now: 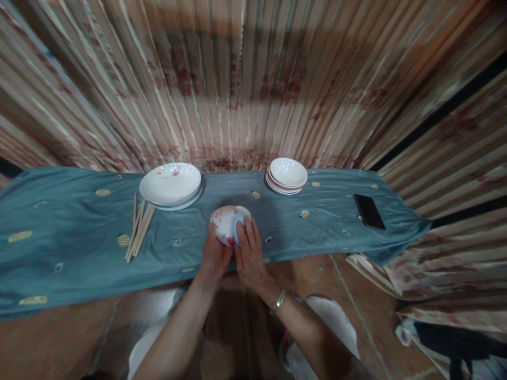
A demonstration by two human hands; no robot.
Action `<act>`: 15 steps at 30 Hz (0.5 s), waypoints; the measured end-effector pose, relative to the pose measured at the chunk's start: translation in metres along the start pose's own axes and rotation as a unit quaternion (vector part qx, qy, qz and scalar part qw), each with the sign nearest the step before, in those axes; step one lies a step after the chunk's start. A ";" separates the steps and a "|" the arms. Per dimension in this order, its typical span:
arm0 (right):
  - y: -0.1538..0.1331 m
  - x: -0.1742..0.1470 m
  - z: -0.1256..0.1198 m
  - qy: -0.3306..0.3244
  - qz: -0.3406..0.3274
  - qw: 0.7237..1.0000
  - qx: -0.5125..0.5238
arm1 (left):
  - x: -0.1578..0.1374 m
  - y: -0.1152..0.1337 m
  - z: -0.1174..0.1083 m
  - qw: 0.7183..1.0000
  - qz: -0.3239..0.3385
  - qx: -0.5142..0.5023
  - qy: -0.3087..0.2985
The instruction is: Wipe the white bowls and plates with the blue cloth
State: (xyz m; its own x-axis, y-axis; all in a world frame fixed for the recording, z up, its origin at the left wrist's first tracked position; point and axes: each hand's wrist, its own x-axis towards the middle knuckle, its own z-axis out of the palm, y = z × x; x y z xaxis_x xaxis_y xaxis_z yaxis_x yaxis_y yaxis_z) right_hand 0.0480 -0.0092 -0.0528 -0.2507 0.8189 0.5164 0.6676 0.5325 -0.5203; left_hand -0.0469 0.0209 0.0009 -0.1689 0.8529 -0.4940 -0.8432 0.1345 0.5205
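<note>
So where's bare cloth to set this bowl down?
Bare tablecloth between the stacked bowls and the phone, and left of the chopsticks. Crowded: where chopsticks lie close to the plates, and front centre, with left hand and right hand at the patterned bowl.

Smooth bowl, probably ceramic; matt wooden chopsticks; shiny metal bracelet.

The right hand covers much of a soft-looking light-blue piece, so its full shape cannot be told; both hide part of a round white bowl with red print. Fingers of the left hand are partly concealed by the bowl. The teal patterned tablecloth leaves the left edge; lettering on the beige pleated curtain is unreadably small.
</note>
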 end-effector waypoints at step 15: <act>0.007 0.026 -0.037 0.013 0.009 1.000 -0.024 | 0.006 -0.017 -0.014 0.973 0.135 0.180 -0.056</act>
State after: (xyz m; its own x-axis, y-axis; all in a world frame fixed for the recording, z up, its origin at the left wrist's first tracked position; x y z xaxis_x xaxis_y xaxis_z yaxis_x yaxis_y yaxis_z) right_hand 0.0722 0.0080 -0.0179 -0.2198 0.8221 0.5252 0.7047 0.5061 -0.4972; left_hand -0.0408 0.0165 -0.0205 -0.2859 0.9282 -0.2383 -0.5401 0.0493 0.8401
